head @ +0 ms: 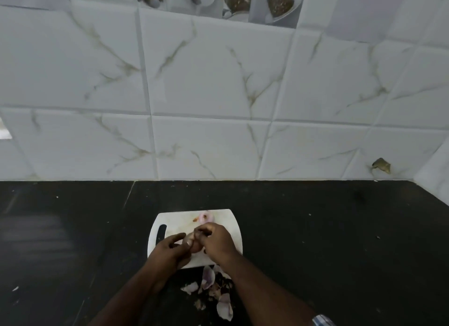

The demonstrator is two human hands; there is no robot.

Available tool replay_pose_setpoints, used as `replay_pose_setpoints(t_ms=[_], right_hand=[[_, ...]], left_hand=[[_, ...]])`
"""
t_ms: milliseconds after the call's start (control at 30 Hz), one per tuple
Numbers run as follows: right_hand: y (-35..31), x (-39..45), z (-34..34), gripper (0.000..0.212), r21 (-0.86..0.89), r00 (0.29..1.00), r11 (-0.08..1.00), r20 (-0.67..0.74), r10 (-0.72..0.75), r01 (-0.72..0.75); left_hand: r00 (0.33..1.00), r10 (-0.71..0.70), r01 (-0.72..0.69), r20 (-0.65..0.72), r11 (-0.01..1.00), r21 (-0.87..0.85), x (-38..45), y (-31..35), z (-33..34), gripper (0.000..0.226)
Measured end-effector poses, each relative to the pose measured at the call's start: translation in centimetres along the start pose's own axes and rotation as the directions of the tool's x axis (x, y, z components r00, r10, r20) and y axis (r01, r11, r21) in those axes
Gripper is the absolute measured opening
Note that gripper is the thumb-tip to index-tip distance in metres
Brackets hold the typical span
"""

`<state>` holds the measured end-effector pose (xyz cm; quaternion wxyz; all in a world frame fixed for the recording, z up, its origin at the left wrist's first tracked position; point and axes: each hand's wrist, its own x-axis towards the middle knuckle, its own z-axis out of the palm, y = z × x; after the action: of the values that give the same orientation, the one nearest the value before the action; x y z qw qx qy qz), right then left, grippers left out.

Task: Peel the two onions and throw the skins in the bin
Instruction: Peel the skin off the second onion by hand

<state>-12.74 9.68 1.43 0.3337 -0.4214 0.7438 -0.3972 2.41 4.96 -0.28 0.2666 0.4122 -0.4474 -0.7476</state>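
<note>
An onion (192,242) is held over the white cutting board (233,228), mostly hidden by my fingers. My left hand (171,249) cups it from the left and below. My right hand (216,239) grips it from the right, fingertips pinching at its top. A pale pink cut onion piece (206,216) lies at the far edge of the board. Several loose pinkish and brown skins (213,288) lie on the black counter in front of the board, between my forearms. The bin is out of view.
The black counter (328,228) runs left and right of the board, dotted with small crumbs. A white marbled tile wall (218,94) rises behind it, with a corner wall at the far right. The board's handle slot (161,234) is on its left side.
</note>
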Motion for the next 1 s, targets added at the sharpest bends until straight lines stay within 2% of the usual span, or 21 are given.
replay_pose_setpoints(t_ms=[167,367,567,733,833,933,1000], right_hand=[[-0.3,-1.8,-0.6,0.014,0.038,0.996,0.996,-0.027,-0.079,0.080],[0.8,-4.1,-0.8,0.023,0.071,0.997,0.997,0.069,-0.033,0.028],[0.8,-4.8,-1.1,0.013,0.034,0.999,0.999,-0.044,-0.025,0.027],[1.0,-5.1,-1.6,0.011,0.021,0.996,0.998,-0.066,-0.061,0.063],[1.4,-5.0,-1.9,0.019,0.079,0.997,0.995,-0.062,-0.049,0.053],[1.9,-4.9,-1.5,0.033,0.098,1.000,0.995,0.011,-0.025,0.024],[2.1,-5.0,-1.3,0.034,0.104,0.998,0.995,0.063,-0.005,-0.002]], left_hand=[[0.996,-0.033,0.033,0.082,0.999,0.001,-1.7,0.6,0.4,0.028],[0.995,-0.030,0.030,0.091,1.000,0.009,-3.4,-0.8,1.0,0.027],[0.996,-0.018,0.019,0.084,1.000,-0.014,-3.9,-1.0,1.5,0.024],[0.996,-0.019,0.021,0.082,0.999,-0.027,-4.3,-0.9,2.2,0.024],[0.996,-0.028,0.033,0.079,0.997,-0.072,-4.5,-0.9,2.5,0.028],[0.998,-0.032,0.038,0.047,0.992,-0.120,-4.7,-0.9,2.2,0.031],[0.999,-0.032,0.038,0.044,0.988,-0.148,-5.2,-0.9,2.1,0.030]])
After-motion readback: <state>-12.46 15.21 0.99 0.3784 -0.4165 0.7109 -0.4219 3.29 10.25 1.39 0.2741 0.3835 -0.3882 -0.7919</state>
